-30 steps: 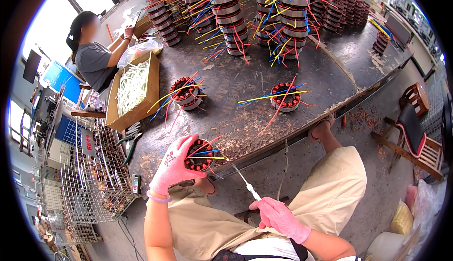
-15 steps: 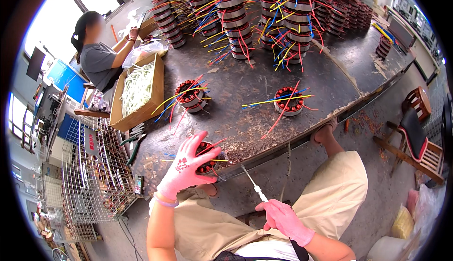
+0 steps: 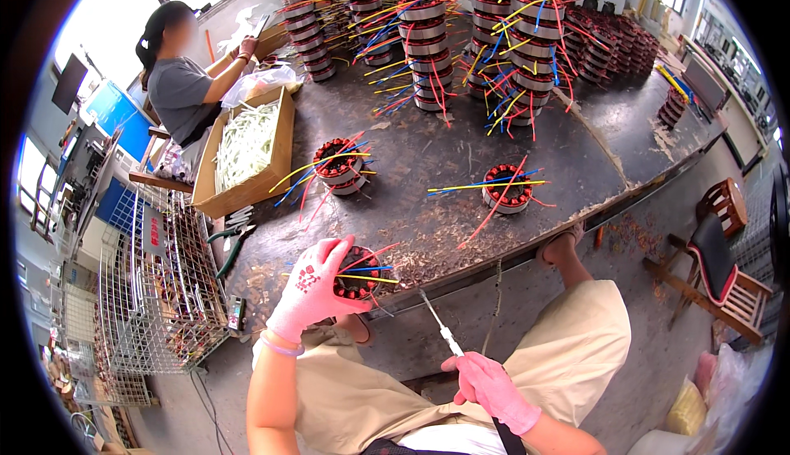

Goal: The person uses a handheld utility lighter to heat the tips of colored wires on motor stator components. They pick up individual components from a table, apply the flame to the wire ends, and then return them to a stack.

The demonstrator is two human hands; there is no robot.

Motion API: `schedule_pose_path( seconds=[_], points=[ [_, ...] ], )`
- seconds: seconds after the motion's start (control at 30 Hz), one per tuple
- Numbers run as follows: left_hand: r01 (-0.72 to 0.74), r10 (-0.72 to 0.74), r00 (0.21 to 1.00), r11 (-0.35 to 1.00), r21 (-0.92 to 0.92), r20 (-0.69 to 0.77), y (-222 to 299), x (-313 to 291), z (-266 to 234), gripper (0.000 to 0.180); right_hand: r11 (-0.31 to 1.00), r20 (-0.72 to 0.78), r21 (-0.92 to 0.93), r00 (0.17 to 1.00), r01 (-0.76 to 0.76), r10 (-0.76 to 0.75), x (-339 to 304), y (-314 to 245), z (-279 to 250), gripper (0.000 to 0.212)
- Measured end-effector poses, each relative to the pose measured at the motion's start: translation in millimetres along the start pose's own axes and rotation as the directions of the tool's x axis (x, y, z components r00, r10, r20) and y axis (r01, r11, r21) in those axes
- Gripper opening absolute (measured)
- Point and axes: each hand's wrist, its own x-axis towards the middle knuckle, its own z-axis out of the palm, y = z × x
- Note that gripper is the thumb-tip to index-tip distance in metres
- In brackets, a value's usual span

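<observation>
At the near table edge stands a motor stator (image 3: 357,278) with red windings and red, blue and yellow lead wires. Pink-gloved, my left hand (image 3: 311,284) curls round its left side and partly hides it. My right hand (image 3: 492,387), gloved alike, is closed on a white-handled tool (image 3: 448,337) with a thin metal shaft. Its tip is near the table edge, to the right of the stator and apart from it; its exact kind is unclear. Two more stators, one short stack at left (image 3: 339,167) and one at right (image 3: 507,189), stand farther back.
Tall stator stacks (image 3: 425,52) line the table's far side. At left are a cardboard box (image 3: 280,155) of white tubes, green-handled pliers (image 3: 231,256) and a wire basket (image 3: 156,290). A seated co-worker (image 3: 179,85) handles something beyond the box. A chair (image 3: 713,257) stands at right.
My left hand's spread fingers have come down and closed round the near stator. My right hand still holds the tool, almost unmoved. The whole view has shifted slightly.
</observation>
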Motion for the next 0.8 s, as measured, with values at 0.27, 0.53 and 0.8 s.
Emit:
schedule_pose_path(
  seconds=[0.27, 0.53, 0.8],
  points=[
    [-0.167, 0.167, 0.984, 0.986, -0.009, 0.064, -6.1, 5.9, -6.8, 0.094, 0.998, 0.032, -0.057, 0.999, 0.013, -0.011, 0.1, -3.2, 3.9, 0.035],
    [-0.13, 0.133, 0.988, 0.99, -0.047, 0.077, -13.6, 5.0, -4.1, 0.093, 0.997, 0.035, -0.072, 0.999, 0.016, -0.014, -1.8, -4.2, 6.6, 0.034],
    [-0.127, 0.126, 0.991, 0.992, 0.025, 0.034, -8.7, 4.1, -5.5, 0.095, 0.994, 0.042, -0.102, 0.999, 0.027, -0.023, -3.5, -6.9, 6.3, 0.034]
  ],
)
